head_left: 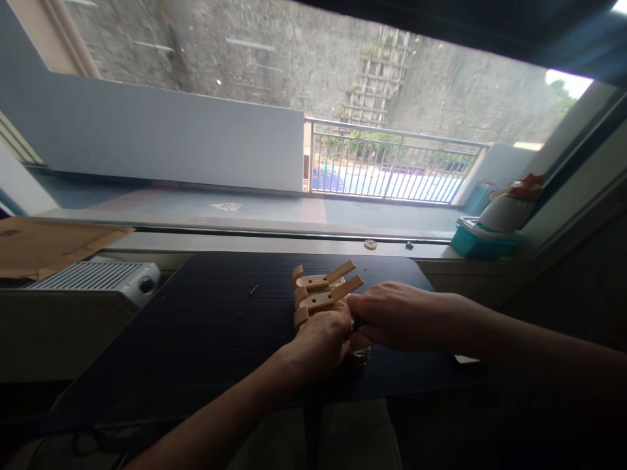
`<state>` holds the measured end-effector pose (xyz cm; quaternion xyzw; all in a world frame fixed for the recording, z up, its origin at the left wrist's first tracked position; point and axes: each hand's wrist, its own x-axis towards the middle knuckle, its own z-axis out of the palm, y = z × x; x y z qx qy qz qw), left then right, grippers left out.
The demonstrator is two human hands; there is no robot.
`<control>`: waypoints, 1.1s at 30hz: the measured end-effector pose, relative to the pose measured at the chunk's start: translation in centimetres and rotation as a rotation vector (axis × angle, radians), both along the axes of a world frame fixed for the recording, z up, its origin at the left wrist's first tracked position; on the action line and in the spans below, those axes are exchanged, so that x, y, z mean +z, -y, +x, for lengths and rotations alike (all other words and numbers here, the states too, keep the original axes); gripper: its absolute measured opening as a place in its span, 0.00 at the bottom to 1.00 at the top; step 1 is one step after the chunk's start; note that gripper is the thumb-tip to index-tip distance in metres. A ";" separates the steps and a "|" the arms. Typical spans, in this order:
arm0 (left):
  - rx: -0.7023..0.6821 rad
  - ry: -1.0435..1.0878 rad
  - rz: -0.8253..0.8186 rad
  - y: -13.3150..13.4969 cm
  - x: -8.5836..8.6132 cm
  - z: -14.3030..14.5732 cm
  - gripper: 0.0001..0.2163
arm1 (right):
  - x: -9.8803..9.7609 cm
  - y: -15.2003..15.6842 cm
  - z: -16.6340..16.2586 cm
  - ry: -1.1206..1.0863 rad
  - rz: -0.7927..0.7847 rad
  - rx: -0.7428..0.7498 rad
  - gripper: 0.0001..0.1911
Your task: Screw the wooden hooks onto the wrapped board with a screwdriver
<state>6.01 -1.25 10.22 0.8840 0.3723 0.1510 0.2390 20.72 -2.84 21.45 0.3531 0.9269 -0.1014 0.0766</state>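
On the dark table stands a row of pale wooden hooks (pixel 323 298), with curved ends at the left, slanted arms at the right and dark holes along their flat middles. My left hand (pixel 326 336) is closed around the near end of this wooden piece and hides part of it. Right beside it, my right hand (pixel 399 313) is closed in a fist on a small dark tool (pixel 359 324), mostly hidden by the fingers, so its kind cannot be told. Something shiny and clear (pixel 361 356) lies just below my hands.
A small dark screw-like piece (pixel 253 290) lies on the dark table (pixel 220 339). Along the window sill are a roll of tape (pixel 370 245), a small dark object (pixel 409 245) and a teal box (pixel 482 241). A radiator (pixel 98 281) with cardboard (pixel 53 245) stands left.
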 end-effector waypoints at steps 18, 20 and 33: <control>-0.038 0.037 0.008 -0.2 -0.6 -0.2 0.09 | -0.2 0.1 -0.2 0.018 0.053 0.004 0.09; -0.050 0.057 0.016 -0.2 -0.7 -0.2 0.08 | -0.3 0.1 0.0 0.042 0.052 -0.006 0.10; -0.027 0.026 0.031 -0.4 -1.0 -0.2 0.08 | -0.1 0.0 -0.4 0.165 0.104 -0.159 0.13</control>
